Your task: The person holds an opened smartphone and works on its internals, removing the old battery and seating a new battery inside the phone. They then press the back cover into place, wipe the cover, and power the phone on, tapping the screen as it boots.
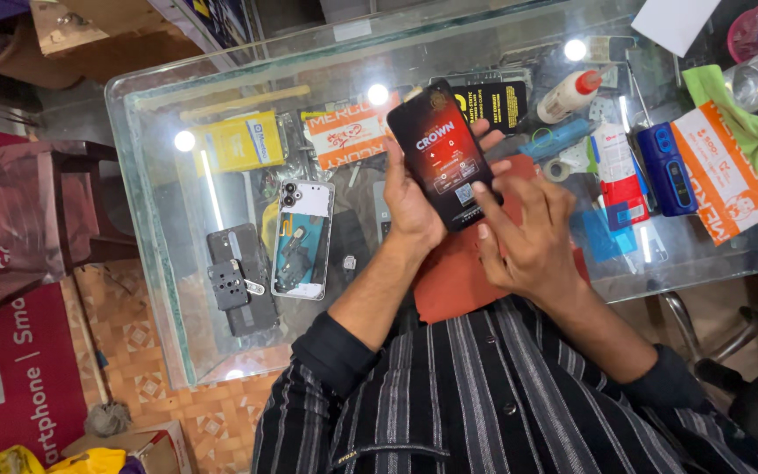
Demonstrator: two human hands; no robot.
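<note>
Left hand (414, 197) fingers wrap black phone (443, 156) edges above glass table (146, 189); right hand (528, 237) index fingertip seemingly touches its lower corner, remaining fingers loosely curled.

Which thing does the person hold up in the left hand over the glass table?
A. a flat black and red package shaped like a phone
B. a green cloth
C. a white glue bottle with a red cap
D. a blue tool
A: the left hand grips the flat black and red package from its side, while the right hand touches its lower corner with one finger.
</note>
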